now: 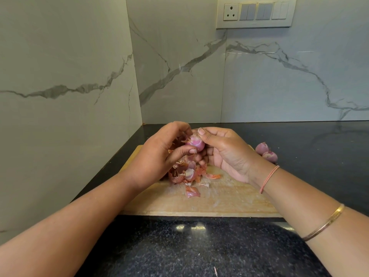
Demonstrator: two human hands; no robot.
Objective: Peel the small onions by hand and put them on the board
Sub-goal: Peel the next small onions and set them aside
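both hands raised over the board (209, 198), left hand (157, 154) and right hand (225, 152) fingers curled, pinching one small onion (195, 142) between them.

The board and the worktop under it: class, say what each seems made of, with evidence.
Board: wood, it seems, matt and unvarnished; pale grain and knife scratches show. Worktop: probably polished granite-like stone; black, speckled, with glossy reflections.
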